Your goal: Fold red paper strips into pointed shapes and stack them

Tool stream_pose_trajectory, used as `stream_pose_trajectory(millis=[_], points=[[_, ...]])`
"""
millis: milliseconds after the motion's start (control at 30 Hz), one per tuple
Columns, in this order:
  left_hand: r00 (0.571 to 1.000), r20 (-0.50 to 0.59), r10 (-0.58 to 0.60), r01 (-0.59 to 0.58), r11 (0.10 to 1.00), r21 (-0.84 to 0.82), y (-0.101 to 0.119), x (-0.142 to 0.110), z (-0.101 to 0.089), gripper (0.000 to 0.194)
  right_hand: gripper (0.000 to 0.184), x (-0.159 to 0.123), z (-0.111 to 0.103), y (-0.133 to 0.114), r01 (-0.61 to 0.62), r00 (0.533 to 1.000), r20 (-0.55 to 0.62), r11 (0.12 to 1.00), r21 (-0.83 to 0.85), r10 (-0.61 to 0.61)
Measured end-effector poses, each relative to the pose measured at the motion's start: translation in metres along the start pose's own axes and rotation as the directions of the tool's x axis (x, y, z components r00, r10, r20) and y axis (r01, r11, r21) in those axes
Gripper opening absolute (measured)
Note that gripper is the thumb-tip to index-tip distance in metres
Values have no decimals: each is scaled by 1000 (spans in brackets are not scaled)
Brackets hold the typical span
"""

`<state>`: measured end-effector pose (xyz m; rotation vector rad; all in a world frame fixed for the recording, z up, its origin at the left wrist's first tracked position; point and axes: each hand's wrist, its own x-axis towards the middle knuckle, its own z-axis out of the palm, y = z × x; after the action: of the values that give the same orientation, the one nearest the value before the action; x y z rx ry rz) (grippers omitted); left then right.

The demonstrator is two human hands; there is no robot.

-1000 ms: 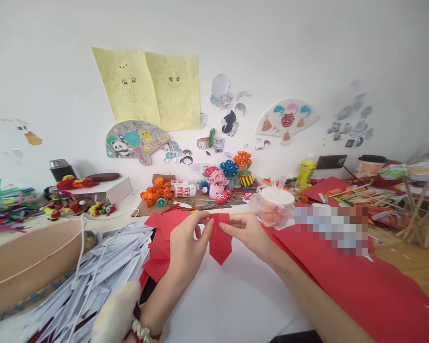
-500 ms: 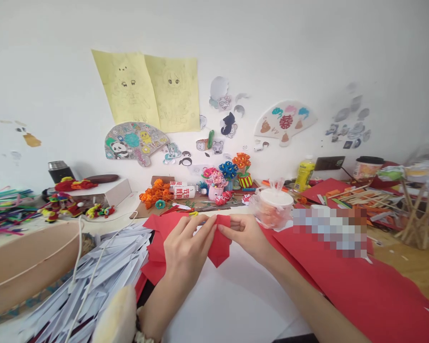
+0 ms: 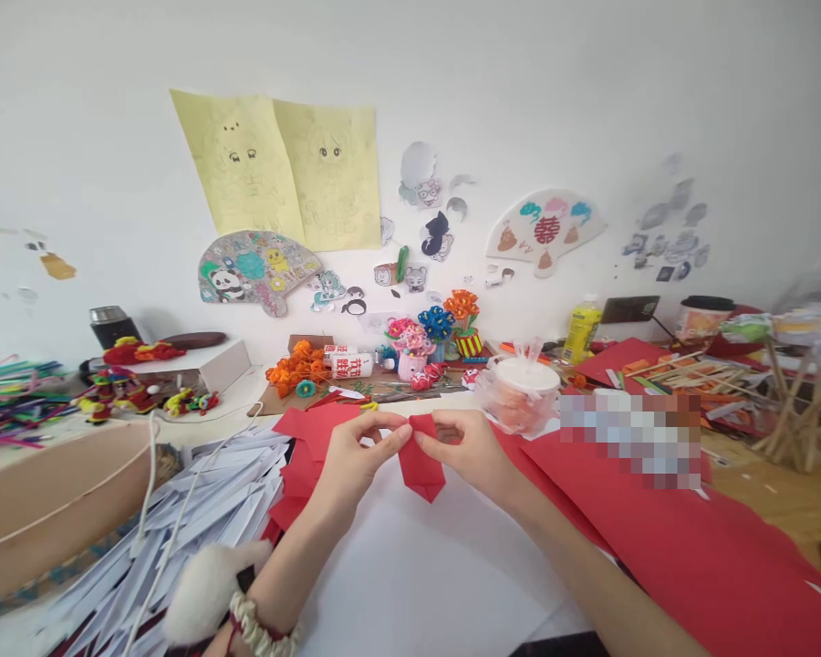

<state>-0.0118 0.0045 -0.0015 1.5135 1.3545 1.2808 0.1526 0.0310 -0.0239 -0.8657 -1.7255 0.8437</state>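
Between my two hands is a small folded piece of red paper point(image 3: 422, 470), narrow with a pointed lower end, held up over a white sheet point(image 3: 410, 566). My left hand point(image 3: 362, 452) pinches its upper left edge between thumb and forefinger. On the other side, my right hand point(image 3: 469, 447) grips the upper right edge, the thumb in front and the fingers behind. More folded red paper point(image 3: 307, 447) lies just left of my left hand. A scrunchie point(image 3: 264, 630) circles my left wrist, with a white fluffy thing point(image 3: 205, 589) beside it.
White paper strips point(image 3: 198, 511) are heaped at the left, beside a beige basket point(image 3: 61, 484) and a white cable point(image 3: 151, 474). Large red sheets point(image 3: 691, 547) cover the right. Behind my hands stand a lidded plastic tub point(image 3: 520, 388), flower crafts point(image 3: 410, 347) and a yellow bottle point(image 3: 581, 328).
My left hand has shifted from covering the paper's left part to pinching its edge, so more of the red piece shows. The paper's point has swung slightly right.
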Motion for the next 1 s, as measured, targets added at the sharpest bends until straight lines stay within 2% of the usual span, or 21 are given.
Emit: stream_pose_trajectory(millis=[133, 300, 800, 1000], points=[[1000, 14, -17, 17, 1000, -26, -2, 1, 2, 35, 32, 0, 0, -2, -1, 999, 40, 998, 68, -2], [996, 12, -88, 89, 994, -66, 1, -2, 3, 33, 10, 0, -1, -4, -59, 991, 130, 974, 217, 31], [985, 120, -123, 144, 972, -184, 7, -5, -2, 29, 19, -1, -3, 1, -143, 965, 260, 914, 381, 43], [989, 111, -98, 111, 987, -117, 7, -3, -3, 27, 17, 0, -5, -1, -157, 968, 241, 908, 389, 64]])
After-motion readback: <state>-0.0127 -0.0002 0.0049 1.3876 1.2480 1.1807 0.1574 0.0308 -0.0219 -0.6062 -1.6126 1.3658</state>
